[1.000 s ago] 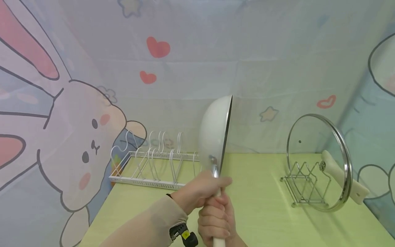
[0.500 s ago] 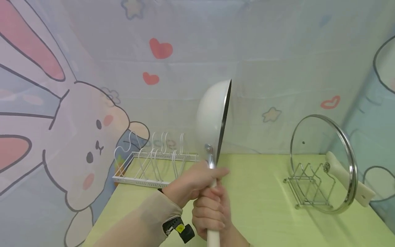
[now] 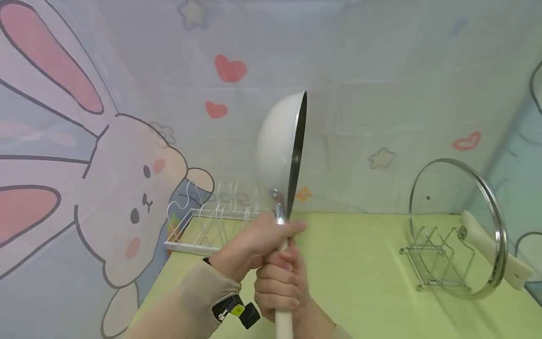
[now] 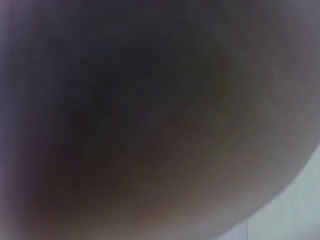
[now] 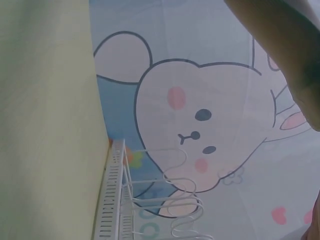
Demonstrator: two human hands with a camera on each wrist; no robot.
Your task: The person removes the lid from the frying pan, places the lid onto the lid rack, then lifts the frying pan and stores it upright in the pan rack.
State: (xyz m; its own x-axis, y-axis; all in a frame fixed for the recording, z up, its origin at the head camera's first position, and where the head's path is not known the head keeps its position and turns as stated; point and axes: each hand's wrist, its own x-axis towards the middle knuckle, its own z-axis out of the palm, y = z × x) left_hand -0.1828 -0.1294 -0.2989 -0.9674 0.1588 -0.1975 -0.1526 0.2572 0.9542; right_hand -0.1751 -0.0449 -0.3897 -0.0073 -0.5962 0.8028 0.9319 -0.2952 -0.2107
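A deep white pan (image 3: 277,136) with a dark inside stands on edge in the air, its opening turned to the right. Its pale handle (image 3: 284,325) points down toward me. My left hand (image 3: 264,238) grips the handle's upper end, just below the shiny metal joint (image 3: 278,207), with one digit stretched out to the right. Right below it, my right hand (image 3: 277,282) has its fingers curled round the same handle. The left wrist view is mostly a dark blur. In the right wrist view a blurred arm or hand crosses the top right corner.
Behind the pan on the left stands a white wire dish rack (image 3: 199,249), partly hidden. On the right of the green table (image 3: 360,292), a small metal rack (image 3: 440,278) holds an upright glass lid (image 3: 499,235) with a pale handle. A printed cloth (image 3: 360,56) hangs behind.
Both hands have raised the pan, keeping their grip on the handle. It also sits a little further left in the head view, while the background has shifted right.
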